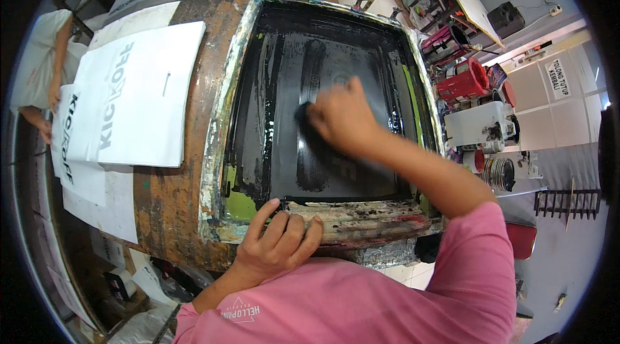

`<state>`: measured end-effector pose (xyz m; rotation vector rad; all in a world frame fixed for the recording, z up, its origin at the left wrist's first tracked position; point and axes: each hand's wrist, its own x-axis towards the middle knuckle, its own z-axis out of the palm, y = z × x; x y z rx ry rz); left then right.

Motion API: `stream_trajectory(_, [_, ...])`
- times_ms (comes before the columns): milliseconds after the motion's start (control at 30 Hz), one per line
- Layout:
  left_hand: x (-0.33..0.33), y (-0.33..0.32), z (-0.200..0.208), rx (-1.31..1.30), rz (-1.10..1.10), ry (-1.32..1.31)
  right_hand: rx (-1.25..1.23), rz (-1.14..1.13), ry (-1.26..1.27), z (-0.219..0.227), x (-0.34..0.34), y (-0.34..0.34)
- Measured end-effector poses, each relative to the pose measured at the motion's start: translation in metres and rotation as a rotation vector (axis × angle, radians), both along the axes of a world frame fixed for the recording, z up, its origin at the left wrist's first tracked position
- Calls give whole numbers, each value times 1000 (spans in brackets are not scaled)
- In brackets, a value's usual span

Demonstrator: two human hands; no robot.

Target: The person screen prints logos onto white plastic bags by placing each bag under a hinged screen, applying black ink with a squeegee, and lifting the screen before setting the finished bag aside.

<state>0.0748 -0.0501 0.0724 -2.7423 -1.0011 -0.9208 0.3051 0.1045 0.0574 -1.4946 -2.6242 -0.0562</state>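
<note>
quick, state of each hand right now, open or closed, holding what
Left hand: fingers half curled on the frame's near edge; whether it grips cannot be told.
Right hand: closed on a dark tool, motion-blurred, over the inked screen.

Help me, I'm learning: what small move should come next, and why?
Perhaps draw the dark tool toward the pink shirt along the black screen: the right hand holds it midway, well short of the frame's near edge, where the left hand rests.
</note>
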Motion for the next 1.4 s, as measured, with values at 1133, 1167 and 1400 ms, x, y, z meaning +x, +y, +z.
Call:
stream_trajectory(1133, [16, 8, 78, 21, 47, -57, -851, -559, 931, 25, 36, -317])
stream_trajectory(1167, [14, 8, 79, 25, 58, -57, -964, -834, 1084, -20, 16, -308])
stream_trajectory(1400, [12, 5, 71, -1, 40, -20, -750, -1155, 2118, -224, -57, -173])
